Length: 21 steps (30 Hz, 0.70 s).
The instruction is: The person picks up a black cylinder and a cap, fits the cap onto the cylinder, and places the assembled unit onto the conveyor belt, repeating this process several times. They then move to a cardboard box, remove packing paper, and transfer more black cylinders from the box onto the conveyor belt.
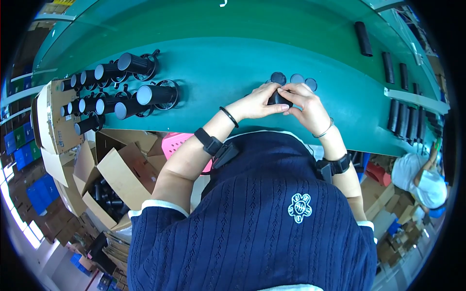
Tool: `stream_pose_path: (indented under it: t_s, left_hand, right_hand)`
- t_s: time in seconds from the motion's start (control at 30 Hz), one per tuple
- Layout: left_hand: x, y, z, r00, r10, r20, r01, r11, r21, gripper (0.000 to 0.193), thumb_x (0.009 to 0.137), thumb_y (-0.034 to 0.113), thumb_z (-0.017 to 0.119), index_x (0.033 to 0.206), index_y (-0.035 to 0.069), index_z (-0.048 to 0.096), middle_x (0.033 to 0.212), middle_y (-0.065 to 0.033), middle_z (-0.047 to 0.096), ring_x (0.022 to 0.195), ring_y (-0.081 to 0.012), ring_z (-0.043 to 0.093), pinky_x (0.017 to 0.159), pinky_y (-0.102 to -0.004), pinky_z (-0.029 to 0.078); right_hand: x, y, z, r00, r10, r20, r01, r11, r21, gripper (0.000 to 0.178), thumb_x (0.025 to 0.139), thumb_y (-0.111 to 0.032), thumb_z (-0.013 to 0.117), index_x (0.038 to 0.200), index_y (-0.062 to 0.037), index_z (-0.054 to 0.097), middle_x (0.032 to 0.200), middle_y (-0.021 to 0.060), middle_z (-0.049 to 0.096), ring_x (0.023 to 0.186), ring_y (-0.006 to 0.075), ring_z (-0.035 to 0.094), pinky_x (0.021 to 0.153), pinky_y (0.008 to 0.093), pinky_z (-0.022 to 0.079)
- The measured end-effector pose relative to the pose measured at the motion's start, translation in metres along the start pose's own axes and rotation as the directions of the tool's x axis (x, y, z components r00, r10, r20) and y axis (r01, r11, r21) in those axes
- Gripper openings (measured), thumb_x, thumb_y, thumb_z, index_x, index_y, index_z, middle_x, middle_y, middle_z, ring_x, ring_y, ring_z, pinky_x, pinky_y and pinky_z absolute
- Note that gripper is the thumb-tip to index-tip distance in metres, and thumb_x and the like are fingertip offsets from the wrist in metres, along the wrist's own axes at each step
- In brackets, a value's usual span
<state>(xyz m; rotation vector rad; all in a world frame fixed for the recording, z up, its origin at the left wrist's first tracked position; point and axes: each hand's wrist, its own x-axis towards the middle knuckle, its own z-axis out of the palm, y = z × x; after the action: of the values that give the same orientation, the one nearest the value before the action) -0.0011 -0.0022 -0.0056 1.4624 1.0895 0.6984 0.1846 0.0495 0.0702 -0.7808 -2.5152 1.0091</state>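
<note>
Broad green table (218,63) across the far half of the scene, curving toward the rim. Open cardboard boxes (109,177) at near left below the table edge, one holding more dark parts. Cluster of black cylinders (116,92) standing on ringed bases at the table's left, well apart from the hands, pale end caps facing up. Row of black tubes (403,116) lying along the table's right edge, with single tubes farther off at far right. Pink crate (177,143) just under the near table edge, left of centre. Another person in white (422,179) at near right, bent over boxes.

Left hand (255,103) and right hand (306,104) brought together at the table's centre, near its near edge, fingers of both closed around a small black part (277,99) held between them, mostly hidden by the fingers. Black wrist straps on both forearms, thin bangles nearer the hands. Three round dark caps (293,79) lying flat on the table just beyond the hands, side by side, close to the fingertips.
</note>
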Motion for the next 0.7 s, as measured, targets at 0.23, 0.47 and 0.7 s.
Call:
stream_pose_path:
  t_s: [0.23, 0.47, 0.7]
  left_hand:
    - [0.005, 0.001, -0.001, 0.999, -0.046, 0.014, 0.045, 0.998, 0.039, 0.061, 0.084, 0.039, 0.067, 0.125, 0.000, 0.043, 0.121, -0.0186, 0.051, 0.115, -0.0281, 0.050, 0.097, -0.0375, 0.040]
    - [0.007, 0.004, 0.001, 0.994, 0.021, -0.103, -0.032, 0.994, -0.104, 0.082, 0.073, 0.036, 0.074, 0.136, 0.007, 0.031, 0.124, -0.0212, 0.053, 0.117, -0.0370, 0.051, 0.098, -0.0448, 0.040]
    - [-0.013, 0.026, 0.010, 0.994, -0.014, -0.110, -0.005, 0.984, -0.176, 0.084, 0.077, 0.010, 0.072, 0.145, 0.010, 0.023, 0.118, -0.0123, 0.056, 0.108, -0.0199, 0.056, 0.086, -0.0321, 0.049]
  right_hand:
    - [0.003, 0.009, 0.005, 1.000, 0.017, 0.005, -0.017, 0.998, 0.053, 0.052, 0.062, 0.000, 0.075, 0.113, -0.0033, 0.064, 0.110, 0.0097, 0.061, 0.100, 0.0267, 0.057, 0.086, 0.0349, 0.050]
    - [-0.004, 0.036, 0.020, 0.902, 0.372, 0.218, -0.416, 0.617, 0.668, 0.031, 0.088, -0.009, 0.060, 0.118, -0.0072, 0.064, 0.104, 0.0032, 0.055, 0.090, 0.0131, 0.058, 0.071, 0.0238, 0.052]
    - [-0.001, 0.031, 0.036, 0.828, 0.433, 0.357, -0.531, 0.398, 0.748, 0.027, 0.077, -0.010, 0.072, 0.104, -0.0117, 0.070, 0.082, 0.0015, 0.066, 0.056, 0.0062, 0.051, 0.045, 0.0221, 0.040]
